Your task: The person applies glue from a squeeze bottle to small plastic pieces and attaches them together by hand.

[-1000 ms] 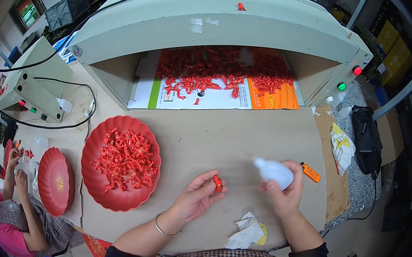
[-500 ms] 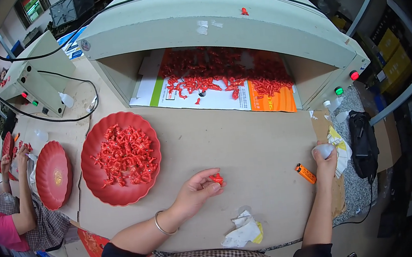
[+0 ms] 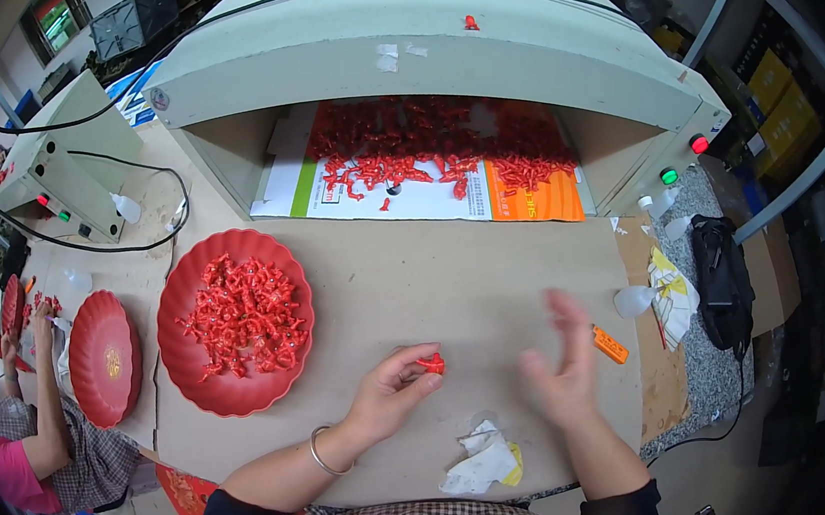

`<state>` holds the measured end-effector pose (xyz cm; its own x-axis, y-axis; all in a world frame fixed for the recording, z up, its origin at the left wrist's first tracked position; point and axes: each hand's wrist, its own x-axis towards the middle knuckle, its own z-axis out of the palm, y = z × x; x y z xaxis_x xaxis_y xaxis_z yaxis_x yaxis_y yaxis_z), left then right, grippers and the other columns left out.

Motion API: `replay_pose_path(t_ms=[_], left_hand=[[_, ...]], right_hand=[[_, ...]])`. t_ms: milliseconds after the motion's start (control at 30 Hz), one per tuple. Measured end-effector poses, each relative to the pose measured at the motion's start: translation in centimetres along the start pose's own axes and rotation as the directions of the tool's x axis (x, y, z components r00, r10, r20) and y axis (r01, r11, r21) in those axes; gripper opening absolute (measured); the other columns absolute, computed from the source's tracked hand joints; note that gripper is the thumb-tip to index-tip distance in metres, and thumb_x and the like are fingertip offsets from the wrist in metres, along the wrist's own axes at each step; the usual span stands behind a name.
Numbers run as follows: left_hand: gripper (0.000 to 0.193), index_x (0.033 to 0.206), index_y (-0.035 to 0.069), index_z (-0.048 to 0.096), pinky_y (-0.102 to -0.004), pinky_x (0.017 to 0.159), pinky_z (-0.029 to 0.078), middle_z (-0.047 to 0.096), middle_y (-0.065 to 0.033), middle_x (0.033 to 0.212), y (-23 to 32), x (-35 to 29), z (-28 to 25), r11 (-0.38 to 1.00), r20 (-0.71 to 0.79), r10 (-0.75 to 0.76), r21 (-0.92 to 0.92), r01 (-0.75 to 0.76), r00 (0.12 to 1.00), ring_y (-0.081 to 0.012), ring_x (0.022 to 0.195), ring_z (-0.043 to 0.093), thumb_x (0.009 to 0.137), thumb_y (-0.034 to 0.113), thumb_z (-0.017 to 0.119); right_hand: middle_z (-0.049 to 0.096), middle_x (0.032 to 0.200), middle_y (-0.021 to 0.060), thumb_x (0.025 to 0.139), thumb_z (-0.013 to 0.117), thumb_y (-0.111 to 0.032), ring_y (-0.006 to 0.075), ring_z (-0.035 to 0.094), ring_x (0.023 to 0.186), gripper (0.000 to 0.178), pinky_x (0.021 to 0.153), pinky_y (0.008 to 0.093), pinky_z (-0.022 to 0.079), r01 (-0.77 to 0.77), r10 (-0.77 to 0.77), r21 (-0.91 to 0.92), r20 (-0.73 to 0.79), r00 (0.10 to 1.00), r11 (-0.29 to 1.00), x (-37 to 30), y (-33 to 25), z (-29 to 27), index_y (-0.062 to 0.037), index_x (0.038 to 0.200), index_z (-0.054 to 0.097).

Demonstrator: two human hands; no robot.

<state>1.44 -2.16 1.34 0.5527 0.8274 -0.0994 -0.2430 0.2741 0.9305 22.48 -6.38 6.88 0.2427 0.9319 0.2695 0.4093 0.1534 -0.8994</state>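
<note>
Between the thumb and fingers of my left hand (image 3: 395, 392) is a small red figurine (image 3: 431, 363), glossy and partly covered by the fingertips. My right hand (image 3: 567, 367) hangs over the table with fingers apart and nothing in it, blurred by motion. Just right of it lies an orange utility knife or lighter-like piece (image 3: 610, 344); its exact kind I cannot tell. A translucent squeeze bottle (image 3: 632, 302) rests on its side further right, by a yellow-and-white cloth (image 3: 673, 298). Left of my left hand, a red scalloped plate (image 3: 184, 382) carries a heap of similar red figurines (image 3: 243, 316).
A pale green open-fronted box (image 3: 452, 62) with lit buttons spans the back, many red pieces on cardboard inside. A crumpled white-yellow rag (image 3: 481, 458) lies near the front edge. An empty red plate (image 3: 110, 390) and a co-worker (image 3: 34, 438) are at left; a black bag (image 3: 720, 265) at right.
My right hand has let go of the squeeze bottle, which now lies at the right, and has moved left toward my left hand. The left hand keeps the figurine nearly in place.
</note>
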Motion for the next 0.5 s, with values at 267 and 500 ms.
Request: replay_pose_path(t_ms=[267,500], left_hand=[[0.035,0.116,0.004,0.045,-0.0245,0.081,0.044,0.051,-0.0049,0.102,0.1,-0.6,-0.3,0.998,0.039,0.057,-0.042,-0.056,0.998,-0.0117,0.094,0.051,0.082,0.002,0.052],[0.037,0.12,0.005,0.041,-0.028,0.085,0.043,0.051,-0.0074,0.106,0.4,-0.4,-1.0,0.977,0.047,-0.064,-0.201,0.072,0.997,-0.0177,0.102,0.051,0.084,0.001,0.049]], right_hand=[[0.038,0.117,0.0168,0.069,0.067,-0.019,0.0303,0.037,0.109,0.058,0.094,0.0366,0.031,0.021,0.05,-0.198,0.344,0.938,0.98,2.0,0.7,3.8,-0.0035,0.117,0.038],[0.051,0.088,0.0109,0.076,0.056,-0.007,0.0249,0.053,0.079,0.021,0.068,0.0327,0.045,0.25,-0.198,-0.234,0.226,0.954,0.939,9.5,1.3,8.0,-0.0019,0.096,0.053]])
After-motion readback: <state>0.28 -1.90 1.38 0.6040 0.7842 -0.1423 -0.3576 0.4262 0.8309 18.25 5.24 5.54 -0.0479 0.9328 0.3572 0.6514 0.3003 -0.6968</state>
